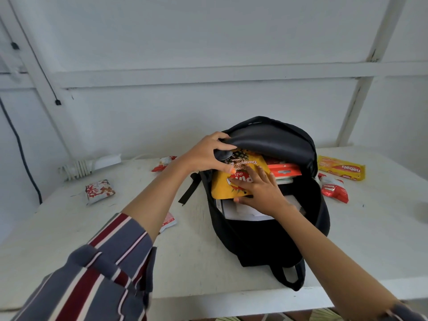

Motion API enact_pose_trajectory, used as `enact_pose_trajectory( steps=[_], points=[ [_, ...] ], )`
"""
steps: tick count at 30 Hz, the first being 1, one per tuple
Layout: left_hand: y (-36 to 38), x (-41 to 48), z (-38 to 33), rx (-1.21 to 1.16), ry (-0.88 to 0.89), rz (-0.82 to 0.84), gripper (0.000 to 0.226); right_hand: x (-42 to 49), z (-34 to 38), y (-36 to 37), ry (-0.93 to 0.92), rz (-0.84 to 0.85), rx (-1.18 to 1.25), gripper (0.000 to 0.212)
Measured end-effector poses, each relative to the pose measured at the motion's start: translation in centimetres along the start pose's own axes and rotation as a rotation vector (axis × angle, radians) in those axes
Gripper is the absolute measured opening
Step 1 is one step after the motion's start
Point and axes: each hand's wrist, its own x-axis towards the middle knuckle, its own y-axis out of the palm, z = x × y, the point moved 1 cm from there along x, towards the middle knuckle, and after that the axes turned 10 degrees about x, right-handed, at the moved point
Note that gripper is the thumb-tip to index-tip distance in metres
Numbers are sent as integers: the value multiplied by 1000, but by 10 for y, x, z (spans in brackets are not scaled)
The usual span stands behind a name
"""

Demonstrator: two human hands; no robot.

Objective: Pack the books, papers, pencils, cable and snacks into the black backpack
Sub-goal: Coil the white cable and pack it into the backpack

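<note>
Backpack (266, 239) flat on table (196, 251), mouth open. Left hand (208, 154) grips flap (266, 140), lifting it for access. Right hand (261, 188), fingers spread flat, presses yellow snack bag (231, 179) inside over papers (243, 212). Other snacks (340, 169) outside, unpacked.
</note>
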Motion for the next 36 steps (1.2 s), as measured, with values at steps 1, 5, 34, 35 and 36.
enact_pose_trajectory(
  steps=[1, 5, 34, 35, 36],
  points=[
    [0, 0, 1, 1, -2, 3, 61, 4, 2, 0, 8, 5, -9, 60],
    [1, 0, 2, 8, -13, 12, 62, 17, 6, 0, 35, 47, -14, 59],
    [9, -2, 2, 21, -32, 41, 64, 39, 4, -2, 43, 63, -62, 71],
    [10, -2, 2, 26, -32, 44, 65, 38, 4, -2, 30, 43, -56, 71],
    [11, -2, 2, 32, -31, 47, 65, 36, 4, -1, 16, 19, -50, 71]
  ],
)
